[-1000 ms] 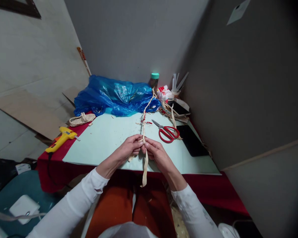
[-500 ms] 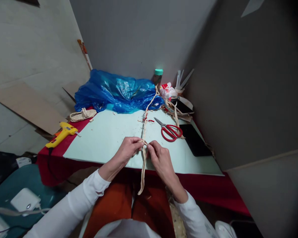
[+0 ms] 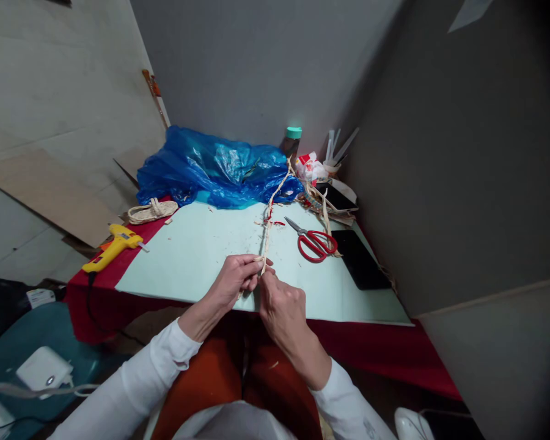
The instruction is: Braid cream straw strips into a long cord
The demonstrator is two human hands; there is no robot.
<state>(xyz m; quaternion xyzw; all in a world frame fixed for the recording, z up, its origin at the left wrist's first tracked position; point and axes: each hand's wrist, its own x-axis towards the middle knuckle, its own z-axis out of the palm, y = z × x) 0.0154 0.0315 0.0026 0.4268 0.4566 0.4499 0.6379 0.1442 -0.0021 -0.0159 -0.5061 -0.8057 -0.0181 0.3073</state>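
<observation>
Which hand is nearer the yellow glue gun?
Left. The left hand is to the right of the glue gun, pinching the pale braided strand; the right hand is farther right.

Just nearer us than the scissors (image 3: 308, 234), we lose the fibre strand (image 3: 269, 229) where the right hand (image 3: 283, 308) covers it. Beyond them, left, we cannot tell what the blue bag (image 3: 220, 168) hides. High to their right, the upper edge crops our view of a paper (image 3: 470, 13).

Rough, matt fibrous cord (image 3: 266, 235) and glossy, crinkled plastic bag (image 3: 215, 168).
</observation>
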